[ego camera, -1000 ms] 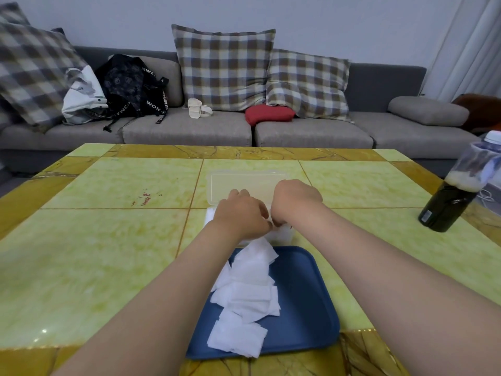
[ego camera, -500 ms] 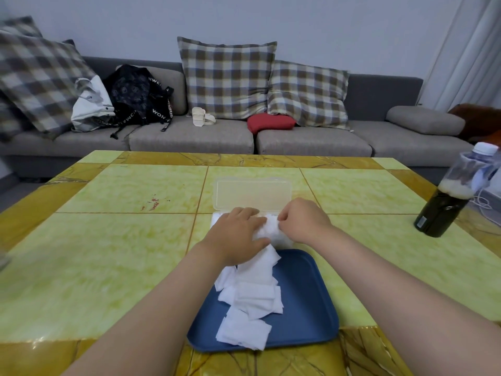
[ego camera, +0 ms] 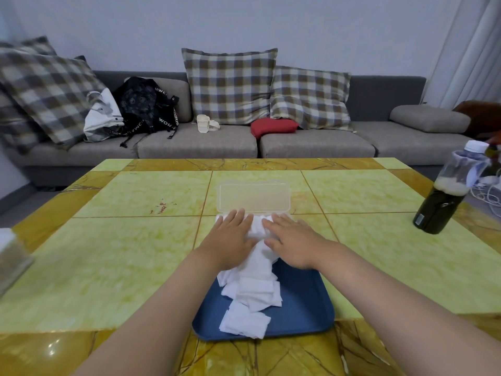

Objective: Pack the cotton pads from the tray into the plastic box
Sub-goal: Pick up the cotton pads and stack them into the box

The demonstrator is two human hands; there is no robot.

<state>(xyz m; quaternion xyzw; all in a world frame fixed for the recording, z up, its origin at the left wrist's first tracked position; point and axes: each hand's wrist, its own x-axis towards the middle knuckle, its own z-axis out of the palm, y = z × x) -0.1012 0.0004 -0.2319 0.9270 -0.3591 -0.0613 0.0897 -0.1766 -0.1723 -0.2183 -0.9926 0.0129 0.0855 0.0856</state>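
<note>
A clear plastic box stands just beyond the tray, its lid [ego camera: 253, 197] flipped open and leaning back. Both hands hide most of the box body. My left hand [ego camera: 232, 238] and my right hand [ego camera: 291, 240] lie flat, fingers straight, pressing a wad of white cotton pads [ego camera: 257, 226] down into the box. More white cotton pads [ego camera: 250, 291] trail from the box over the blue tray [ego camera: 303, 302], down to a pad near its front edge.
A dark bottle [ego camera: 444, 202] with a clear upper part and white cap stands at the table's right edge. A blurred object [ego camera: 10, 256] sits at the left edge. Behind the yellow-green table [ego camera: 122, 256] is a grey sofa [ego camera: 320, 145] with cushions and bags.
Both hands have gone from curled over the pads at the box to flat, with fingers spread and pressing down. The view has tilted slightly, showing more of the lid.
</note>
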